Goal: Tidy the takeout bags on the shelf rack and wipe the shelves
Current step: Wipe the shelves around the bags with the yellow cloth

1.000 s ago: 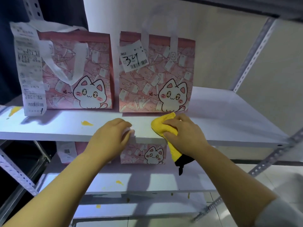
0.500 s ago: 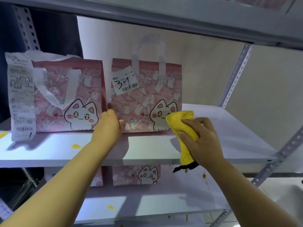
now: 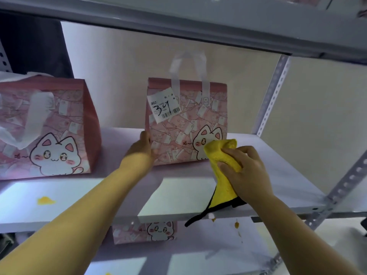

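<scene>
Head view, shelf rack, seen from the front. We mark positions by clock face from frame centre.

(a) Tagged bag [image 3: 188, 126], pink w/ cat print, stands upright at 12 o'clock on the mid shelf [image 3: 178, 197], toward the rear of the board. White handles up. Its paper tag [image 3: 163, 105] w/ handwritten "34" and a barcode sits on the upper-left of the front face.

(b) L hand [image 3: 142, 149], approx. 9 o'clock of that bag's base, grips the bag's lower-left edge: thumb on the front face, fingers round the side.

(c) R hand [image 3: 246, 173], at 3–4 o'clock, is closed round a bunched yellow cloth [image 3: 224, 155]. The cloth's top overlaps the bag's lower-right corner at the cat print; we cannot tell if they touch. Its black-edged tail hangs past the shelf's front lip.

(d) Second bag [image 3: 45, 132], same print, stands at 9 o'clock on the same board, well apart from (a), partly cut by the frame edge.

(e) Yellow smear [image 3: 45, 200] on the board at 8 o'clock, in front of (d).

(f) Third bag [image 3: 145, 231] at 6 o'clock on the lower shelf [image 3: 198, 255], mostly hidden by the board above; orange drips [image 3: 236, 225] to its right.

(g) Perforated upright [image 3: 272, 96] at 2 o'clock; top shelf [image 3: 178, 26] at 12.
</scene>
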Action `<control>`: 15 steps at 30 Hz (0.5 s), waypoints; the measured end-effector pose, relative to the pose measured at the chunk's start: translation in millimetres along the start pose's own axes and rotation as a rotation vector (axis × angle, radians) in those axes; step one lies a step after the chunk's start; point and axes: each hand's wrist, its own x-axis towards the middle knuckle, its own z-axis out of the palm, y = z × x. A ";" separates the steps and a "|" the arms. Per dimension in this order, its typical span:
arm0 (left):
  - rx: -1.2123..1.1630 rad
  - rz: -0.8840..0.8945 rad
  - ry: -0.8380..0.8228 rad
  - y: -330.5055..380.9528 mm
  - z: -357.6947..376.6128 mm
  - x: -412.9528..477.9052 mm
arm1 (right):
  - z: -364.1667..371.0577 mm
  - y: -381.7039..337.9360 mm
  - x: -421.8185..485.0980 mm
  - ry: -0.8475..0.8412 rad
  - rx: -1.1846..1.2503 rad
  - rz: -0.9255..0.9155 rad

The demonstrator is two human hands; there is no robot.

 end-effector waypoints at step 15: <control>-0.085 0.085 -0.011 52.9 53.3 32.1 | -5.4 68.1 20.6 -0.387 -0.180 0.076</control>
